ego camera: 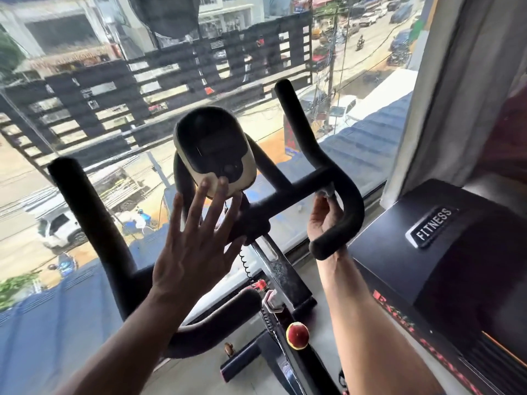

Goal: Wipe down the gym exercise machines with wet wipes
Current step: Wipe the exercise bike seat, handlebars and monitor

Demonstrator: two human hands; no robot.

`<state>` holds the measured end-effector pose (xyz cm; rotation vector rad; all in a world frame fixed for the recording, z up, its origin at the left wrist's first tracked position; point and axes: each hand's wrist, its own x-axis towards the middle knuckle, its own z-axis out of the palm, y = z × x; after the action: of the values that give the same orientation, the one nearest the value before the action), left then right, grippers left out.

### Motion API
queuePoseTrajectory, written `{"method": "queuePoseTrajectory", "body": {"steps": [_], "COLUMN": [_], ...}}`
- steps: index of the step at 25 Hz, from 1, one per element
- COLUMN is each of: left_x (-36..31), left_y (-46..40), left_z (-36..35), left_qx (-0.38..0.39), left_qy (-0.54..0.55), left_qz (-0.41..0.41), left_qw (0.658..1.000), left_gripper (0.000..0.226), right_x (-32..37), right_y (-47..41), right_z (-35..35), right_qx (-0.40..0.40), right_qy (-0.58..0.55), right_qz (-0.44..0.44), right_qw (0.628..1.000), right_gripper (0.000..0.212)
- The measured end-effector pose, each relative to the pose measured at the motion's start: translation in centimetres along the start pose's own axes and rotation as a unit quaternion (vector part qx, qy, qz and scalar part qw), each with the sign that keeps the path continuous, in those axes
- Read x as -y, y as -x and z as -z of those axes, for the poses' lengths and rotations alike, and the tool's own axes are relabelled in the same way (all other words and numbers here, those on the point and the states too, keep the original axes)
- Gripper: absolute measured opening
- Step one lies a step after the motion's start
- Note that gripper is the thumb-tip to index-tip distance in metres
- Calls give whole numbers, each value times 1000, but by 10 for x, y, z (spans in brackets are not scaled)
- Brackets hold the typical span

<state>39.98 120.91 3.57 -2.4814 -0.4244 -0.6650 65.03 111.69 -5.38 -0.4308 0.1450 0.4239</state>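
Before a wide window, an exercise bike (256,223) is seen from above, its black handlebar (302,186) spreading to both sides of a small console (215,152). The left hand (196,246) is raised with its fingers straight and spread; nothing is held in it, and its fingertips (203,185) overlap the lower edge of the console, though whether they touch the casing or only hover in front of it cannot be told. The console's screen is dark and no reading can be made out.

The right hand (325,218) is curled beneath the right bend of the handlebar, and a small greyish wet wipe (328,192) is pinched in its fingers against the underside of the bar. Most of the wipe is hidden by the fingers and the bar, so its full shape is not shown. The padded end of the right grip (328,248) crosses in front of the wrist and conceals it.

The left upright grip (82,201) is seen whole, while the lower loop of the bar is partly covered by the left forearm. A red knob (297,334) is set on the frame below, and the frame is cut off at the bottom edge. At the right, a black treadmill hood (445,252) marked "FITNESS" is cropped by the picture's border; red lettering along its side is too slanted to be read.
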Motion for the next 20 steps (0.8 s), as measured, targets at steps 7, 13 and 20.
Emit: {"method": "queuePoseTrajectory", "body": {"steps": [7, 13, 20], "left_x": [0, -2, -1], "left_y": [0, 2, 0], "left_z": [-4, -7, -11], "left_qx": [5, 24, 17], "left_qy": [-15, -30, -21], "left_qz": [-5, 5, 9], "left_qw": [1000, 999, 1000], "left_gripper": [70, 70, 72], "right_x": [-21, -35, -20], "right_y": [25, 47, 7], "right_z": [10, 7, 12], "right_qx": [131, 229, 228], "right_qy": [110, 224, 25], "right_qz": [-97, -178, -158], "right_qw": [980, 930, 960], "right_gripper": [11, 26, 23]}}
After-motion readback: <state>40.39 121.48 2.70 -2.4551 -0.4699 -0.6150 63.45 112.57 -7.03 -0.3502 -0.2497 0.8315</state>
